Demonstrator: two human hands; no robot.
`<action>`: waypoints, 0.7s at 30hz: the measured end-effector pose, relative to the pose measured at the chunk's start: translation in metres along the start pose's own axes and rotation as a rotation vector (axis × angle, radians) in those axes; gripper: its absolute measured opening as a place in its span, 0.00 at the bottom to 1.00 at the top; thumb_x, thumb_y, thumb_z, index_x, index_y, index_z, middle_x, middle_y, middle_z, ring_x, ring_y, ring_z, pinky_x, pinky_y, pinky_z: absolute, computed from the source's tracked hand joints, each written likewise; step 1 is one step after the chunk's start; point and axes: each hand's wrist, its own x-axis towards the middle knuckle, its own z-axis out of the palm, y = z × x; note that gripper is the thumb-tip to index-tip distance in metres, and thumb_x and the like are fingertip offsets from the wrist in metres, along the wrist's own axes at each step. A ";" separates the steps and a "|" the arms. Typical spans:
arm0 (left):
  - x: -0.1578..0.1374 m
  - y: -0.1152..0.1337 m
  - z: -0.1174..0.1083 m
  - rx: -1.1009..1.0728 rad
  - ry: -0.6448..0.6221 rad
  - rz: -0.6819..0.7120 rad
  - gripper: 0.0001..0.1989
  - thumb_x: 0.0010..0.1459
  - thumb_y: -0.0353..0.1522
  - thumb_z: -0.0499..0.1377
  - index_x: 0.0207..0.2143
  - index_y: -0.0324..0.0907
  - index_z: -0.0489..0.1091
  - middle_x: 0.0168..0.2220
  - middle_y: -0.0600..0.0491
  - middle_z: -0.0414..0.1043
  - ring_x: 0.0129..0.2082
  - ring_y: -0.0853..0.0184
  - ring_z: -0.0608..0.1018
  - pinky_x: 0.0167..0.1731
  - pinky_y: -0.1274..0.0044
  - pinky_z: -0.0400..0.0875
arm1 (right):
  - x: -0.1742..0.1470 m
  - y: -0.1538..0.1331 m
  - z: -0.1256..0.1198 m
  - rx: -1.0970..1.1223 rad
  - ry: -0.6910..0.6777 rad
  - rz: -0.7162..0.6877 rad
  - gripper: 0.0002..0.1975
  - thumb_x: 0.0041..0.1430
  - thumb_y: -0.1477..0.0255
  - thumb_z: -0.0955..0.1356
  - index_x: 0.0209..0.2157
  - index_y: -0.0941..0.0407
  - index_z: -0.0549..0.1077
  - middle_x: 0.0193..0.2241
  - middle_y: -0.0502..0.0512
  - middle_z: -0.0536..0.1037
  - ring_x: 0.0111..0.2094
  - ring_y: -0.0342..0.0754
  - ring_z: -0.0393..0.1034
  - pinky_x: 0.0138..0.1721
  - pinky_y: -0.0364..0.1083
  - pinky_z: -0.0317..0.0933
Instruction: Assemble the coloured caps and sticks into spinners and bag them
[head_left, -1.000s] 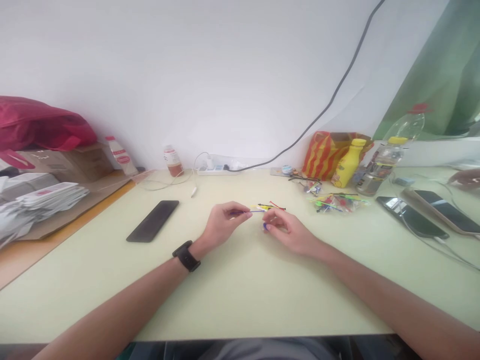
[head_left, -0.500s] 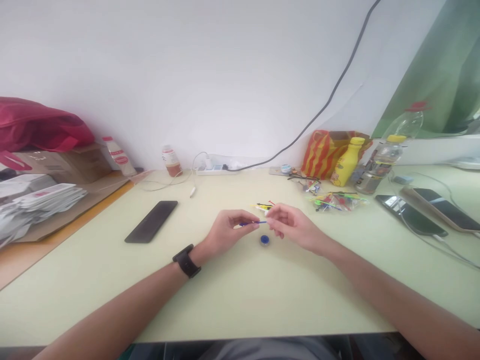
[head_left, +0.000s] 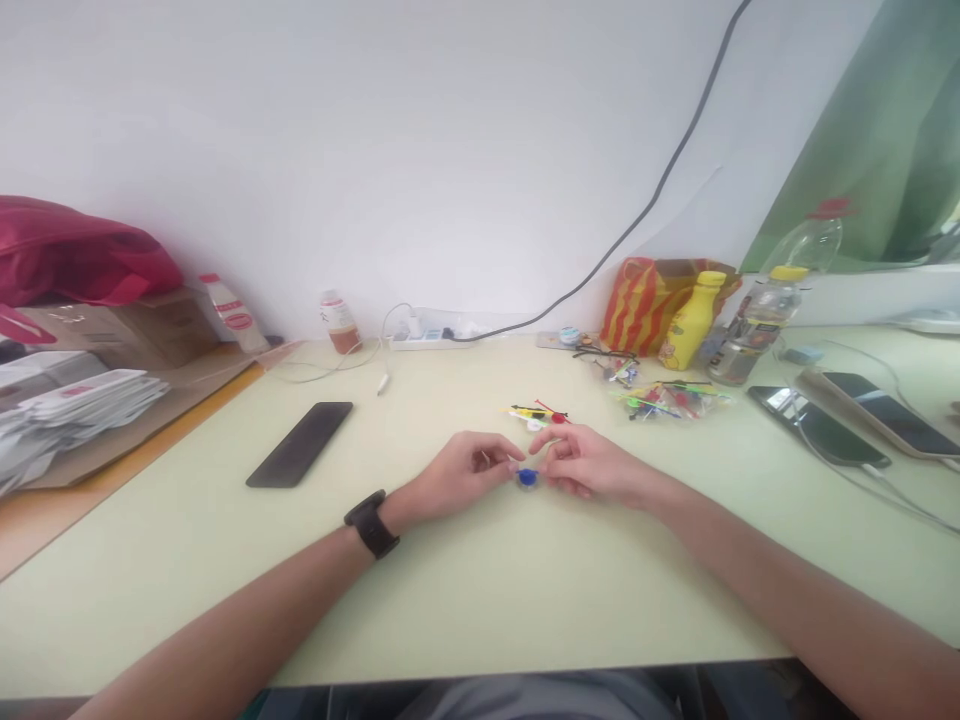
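Note:
A small round blue piece (head_left: 528, 480) sits on the table between my two hands, with a clear or grey rim below it. A thin blue plastic stick (head_left: 528, 471) lies level just over it, its ends at my fingertips. My left hand (head_left: 476, 470), with a black watch on the wrist, is closed, its thumb and fingers pinching the left end. At the right end my right hand (head_left: 581, 463) grips with the thumb and curled fingers, its index finger raised. Behind my right hand lies a small pile of coloured plastic pieces (head_left: 536, 413), yellow, red, black and white.
A black phone (head_left: 300, 445) lies to the left. Plastic bags of coloured pieces (head_left: 671, 400), a yellow bottle (head_left: 691, 320), a striped bag (head_left: 634, 305) and two phones (head_left: 817, 425) are on the right. A power strip (head_left: 427, 340) runs along the wall.
Both hands have moved down and toward me, bringing the blue stick from behind the round blue piece to just over it. My right index finger has lifted. The coloured pile shows more.

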 end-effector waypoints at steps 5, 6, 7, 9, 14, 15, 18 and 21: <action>0.000 -0.001 0.004 0.088 0.034 0.009 0.15 0.66 0.42 0.61 0.43 0.42 0.81 0.32 0.53 0.77 0.30 0.69 0.72 0.31 0.77 0.64 | 0.001 0.001 0.001 -0.014 0.015 0.012 0.14 0.54 0.76 0.70 0.45 0.55 0.73 0.25 0.45 0.73 0.21 0.39 0.62 0.19 0.38 0.53; 0.000 -0.001 0.005 0.081 0.035 0.009 0.15 0.66 0.43 0.61 0.43 0.42 0.81 0.32 0.53 0.78 0.31 0.69 0.73 0.31 0.78 0.64 | 0.001 0.000 0.000 -0.016 0.014 0.010 0.14 0.54 0.76 0.70 0.44 0.56 0.73 0.24 0.44 0.73 0.21 0.38 0.61 0.18 0.38 0.52; 0.001 -0.001 0.006 0.072 0.038 0.008 0.15 0.66 0.43 0.62 0.43 0.42 0.81 0.32 0.53 0.78 0.31 0.69 0.73 0.32 0.78 0.65 | 0.001 0.000 0.000 -0.022 0.009 0.008 0.14 0.54 0.76 0.70 0.44 0.56 0.73 0.24 0.44 0.73 0.20 0.38 0.60 0.18 0.38 0.52; 0.001 -0.002 0.007 0.054 0.042 0.001 0.15 0.65 0.43 0.62 0.43 0.41 0.81 0.32 0.52 0.78 0.31 0.69 0.74 0.32 0.78 0.65 | 0.001 0.000 0.000 -0.036 0.001 0.007 0.14 0.54 0.76 0.71 0.44 0.56 0.73 0.23 0.44 0.72 0.20 0.38 0.60 0.17 0.38 0.51; 0.003 -0.004 0.010 0.028 0.053 -0.022 0.16 0.63 0.43 0.63 0.41 0.40 0.81 0.29 0.52 0.77 0.28 0.68 0.73 0.30 0.78 0.65 | 0.003 0.003 -0.001 -0.064 0.016 0.024 0.13 0.54 0.73 0.72 0.43 0.55 0.74 0.24 0.45 0.73 0.19 0.39 0.61 0.17 0.38 0.51; 0.004 -0.005 0.010 0.026 0.058 -0.030 0.16 0.63 0.44 0.63 0.41 0.41 0.81 0.29 0.53 0.77 0.28 0.68 0.73 0.29 0.78 0.65 | 0.003 0.004 -0.001 -0.065 0.020 0.027 0.13 0.54 0.73 0.72 0.43 0.55 0.74 0.24 0.45 0.74 0.19 0.39 0.61 0.17 0.38 0.51; 0.005 -0.005 0.012 0.011 0.060 -0.061 0.17 0.62 0.46 0.64 0.40 0.41 0.81 0.27 0.53 0.75 0.27 0.68 0.72 0.28 0.77 0.63 | 0.003 0.003 0.000 -0.062 0.031 0.036 0.12 0.54 0.70 0.73 0.41 0.54 0.74 0.22 0.44 0.72 0.19 0.39 0.61 0.17 0.38 0.49; 0.006 -0.003 0.014 0.004 0.066 -0.075 0.19 0.61 0.46 0.65 0.41 0.40 0.80 0.27 0.53 0.74 0.27 0.68 0.71 0.27 0.77 0.62 | 0.003 0.001 0.002 -0.057 0.036 0.048 0.13 0.53 0.69 0.74 0.40 0.55 0.75 0.22 0.44 0.72 0.19 0.38 0.60 0.17 0.38 0.46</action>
